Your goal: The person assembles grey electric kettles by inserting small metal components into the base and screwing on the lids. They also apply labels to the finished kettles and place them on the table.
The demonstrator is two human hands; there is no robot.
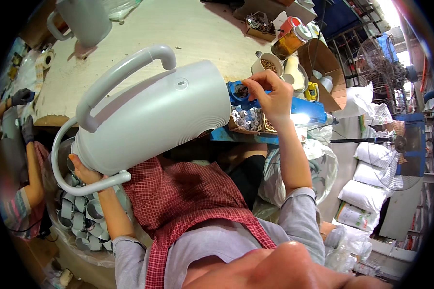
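Observation:
A large pale grey jug body [154, 111] lies tilted on its side across the near edge of the table. It has a curved handle [115, 79] on top, a second loop [62, 173] at its left end, and ribbed rings near its right end. My left hand [85, 172] is wrapped around the lower left end, and some of its fingers are hidden behind the jug. Beyond the right end, my right hand [273, 94] is closed in a pinch over a blue power tool [241, 94] with a dark tip. Whatever lies between those fingertips is too small to make out.
A box of small metal parts [246, 119] sits by the tool. A cup of brown pieces [267, 62] and an amber jar [290, 41] stand farther back. Another grey jug [84, 21] is far left. Below lies a bag of grey parts [89, 216]. A co-worker's gloved hand [21, 96] shows left.

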